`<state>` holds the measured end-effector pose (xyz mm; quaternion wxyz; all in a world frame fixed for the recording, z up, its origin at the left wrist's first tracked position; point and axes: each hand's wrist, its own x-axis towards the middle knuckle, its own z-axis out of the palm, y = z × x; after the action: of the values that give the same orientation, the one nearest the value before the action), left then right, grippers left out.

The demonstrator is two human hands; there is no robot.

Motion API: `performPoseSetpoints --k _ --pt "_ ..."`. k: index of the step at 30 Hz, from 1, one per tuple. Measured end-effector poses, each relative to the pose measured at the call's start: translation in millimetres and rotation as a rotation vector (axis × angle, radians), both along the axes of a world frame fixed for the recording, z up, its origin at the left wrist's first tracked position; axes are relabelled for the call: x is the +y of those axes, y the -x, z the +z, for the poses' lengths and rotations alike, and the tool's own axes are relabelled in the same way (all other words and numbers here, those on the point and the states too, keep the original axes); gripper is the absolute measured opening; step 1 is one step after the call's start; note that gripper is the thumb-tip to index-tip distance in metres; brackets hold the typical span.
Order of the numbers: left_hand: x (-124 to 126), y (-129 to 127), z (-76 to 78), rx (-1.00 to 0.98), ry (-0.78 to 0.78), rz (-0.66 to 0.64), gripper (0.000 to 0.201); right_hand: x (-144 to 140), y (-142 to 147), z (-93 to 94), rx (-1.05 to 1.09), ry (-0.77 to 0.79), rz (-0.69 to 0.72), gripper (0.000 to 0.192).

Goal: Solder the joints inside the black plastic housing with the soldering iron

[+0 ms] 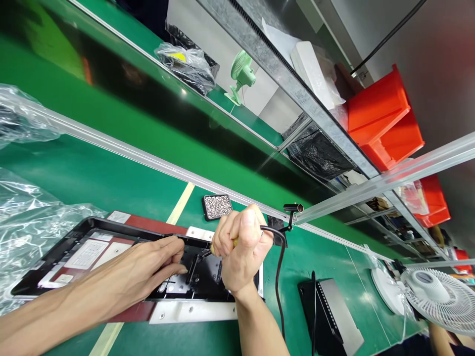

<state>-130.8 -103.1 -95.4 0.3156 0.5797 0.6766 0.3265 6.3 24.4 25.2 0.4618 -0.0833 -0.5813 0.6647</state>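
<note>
Two hands share one job as I see it: my left hand (148, 264), fingers flat and together, presses on the long black plastic panel (111, 257) lying in its red-and-white jig on the green surface (319, 257), steadying it, while my right hand (243, 247) fists a corded yellow-handled driver (222, 244), tip down on the panel, with the small black tray of screws (217, 206) close behind.

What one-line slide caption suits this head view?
Right hand grips a corded screwdriver over a black panel steadied by the left hand, screw tray behind.
</note>
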Motion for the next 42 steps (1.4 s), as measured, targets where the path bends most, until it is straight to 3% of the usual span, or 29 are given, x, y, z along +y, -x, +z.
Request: performPoseSetpoints --k 13,26,36,42 --pt "-3 1 -2.8 -0.005 -0.05 -0.005 0.041 2 -1 -2.4 -0.055 -0.001 -0.06 0.067" --pt "-2 0 -10.0 0.025 -0.089 0.007 0.041 1 -2 0.4 0.011 0.01 0.002 0.061" --pt "-1 2 0.8 0.006 -0.074 -0.011 0.038 1 -1 3.5 -0.032 0.013 -0.033 0.066" --pt "0 -2 -13.1 0.023 -0.109 0.039 0.043 1 -1 4.9 -0.034 -0.012 -0.035 0.066"
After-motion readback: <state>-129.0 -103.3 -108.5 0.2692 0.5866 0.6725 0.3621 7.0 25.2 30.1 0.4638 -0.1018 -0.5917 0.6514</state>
